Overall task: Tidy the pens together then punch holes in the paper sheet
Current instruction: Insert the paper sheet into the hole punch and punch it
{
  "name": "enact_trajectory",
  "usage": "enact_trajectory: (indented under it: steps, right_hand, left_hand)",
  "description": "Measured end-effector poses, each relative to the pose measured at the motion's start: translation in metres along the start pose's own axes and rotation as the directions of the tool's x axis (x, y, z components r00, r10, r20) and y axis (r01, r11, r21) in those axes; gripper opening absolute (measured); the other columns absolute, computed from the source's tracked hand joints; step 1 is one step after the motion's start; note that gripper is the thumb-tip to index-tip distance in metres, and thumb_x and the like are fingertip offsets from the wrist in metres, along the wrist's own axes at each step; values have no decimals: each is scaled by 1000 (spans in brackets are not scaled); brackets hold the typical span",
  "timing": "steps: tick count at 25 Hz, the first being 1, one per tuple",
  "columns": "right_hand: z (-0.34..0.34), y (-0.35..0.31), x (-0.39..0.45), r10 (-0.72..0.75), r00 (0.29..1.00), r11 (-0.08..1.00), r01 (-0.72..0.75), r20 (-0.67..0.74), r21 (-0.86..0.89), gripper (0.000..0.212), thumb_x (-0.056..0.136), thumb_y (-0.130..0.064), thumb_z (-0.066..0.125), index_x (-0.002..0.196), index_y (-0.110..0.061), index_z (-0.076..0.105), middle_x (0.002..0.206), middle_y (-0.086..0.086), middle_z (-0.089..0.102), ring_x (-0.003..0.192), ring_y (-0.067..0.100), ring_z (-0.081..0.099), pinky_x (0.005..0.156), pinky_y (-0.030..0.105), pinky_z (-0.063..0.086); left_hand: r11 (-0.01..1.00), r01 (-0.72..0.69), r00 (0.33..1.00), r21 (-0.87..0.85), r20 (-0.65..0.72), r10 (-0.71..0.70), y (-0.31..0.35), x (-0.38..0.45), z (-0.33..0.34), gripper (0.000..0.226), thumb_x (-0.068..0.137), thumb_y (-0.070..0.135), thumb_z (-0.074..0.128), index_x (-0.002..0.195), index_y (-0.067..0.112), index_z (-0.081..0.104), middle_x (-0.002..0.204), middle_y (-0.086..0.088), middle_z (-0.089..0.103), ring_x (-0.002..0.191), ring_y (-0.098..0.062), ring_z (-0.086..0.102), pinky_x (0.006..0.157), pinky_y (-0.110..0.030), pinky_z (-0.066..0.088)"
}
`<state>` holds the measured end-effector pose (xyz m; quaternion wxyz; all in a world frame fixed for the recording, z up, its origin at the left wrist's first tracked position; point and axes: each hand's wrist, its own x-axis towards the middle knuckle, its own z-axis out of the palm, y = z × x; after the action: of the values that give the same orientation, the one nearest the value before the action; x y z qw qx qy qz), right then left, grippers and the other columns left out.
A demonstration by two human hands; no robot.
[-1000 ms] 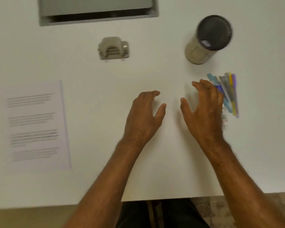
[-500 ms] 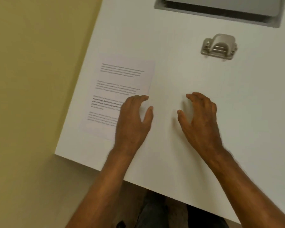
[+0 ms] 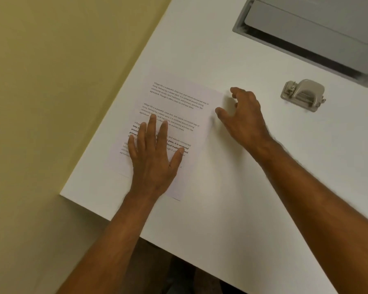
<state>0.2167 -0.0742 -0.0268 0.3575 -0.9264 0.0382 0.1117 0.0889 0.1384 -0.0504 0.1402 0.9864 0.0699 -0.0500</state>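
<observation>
The thin white printed paper sheet [image 3: 180,107] lies flat near the smooth white table's [image 3: 221,209] corner, long axis toward one o'clock. Your left hand [image 3: 153,160] presses it, fingers spread wide; your right hand [image 3: 244,117] hovers at three o'clock, fingers loosely curled, empty. The grey metal hole punch [image 3: 303,94] sits beyond.

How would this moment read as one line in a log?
left hand: flat on paper sheet | right hand: open at sheet's edge | hole punch: untouched

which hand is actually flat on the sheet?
The left hand, fingers spread, palm down on the paper sheet. The right hand is curled beside its right edge.
</observation>
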Motion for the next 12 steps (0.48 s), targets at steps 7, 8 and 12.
enact_trajectory:
  steps: [7,8,12]
  right_hand:
    - [6,-21,32,-41,997,981,53,66,-186,55,92,-45,70,136,-15,56,131,7,51,128,28,41,96,33,41]
    - [6,-24,35,-29,997,980,44,74,-196,54,91,-45,71,133,-15,57,130,7,51,127,28,43,93,32,39]
    - [1,-40,50,113,985,983,-92,129,-160,44,83,-48,77,112,-17,63,127,6,55,115,27,58,89,38,52]
  left_hand:
    - [986,-53,995,157,-74,65,-11,-3,25,78,102,64,29,163,17,19,173,-8,13,159,-30,13,125,-61,12]
    - [985,-56,994,162,-82,70,-11,-3,26,78,102,65,29,163,17,19,173,-8,13,159,-30,14,125,-62,13]
    - [984,-60,993,170,-93,77,-12,-3,28,80,101,66,28,164,17,18,173,-8,13,159,-31,14,125,-62,13]
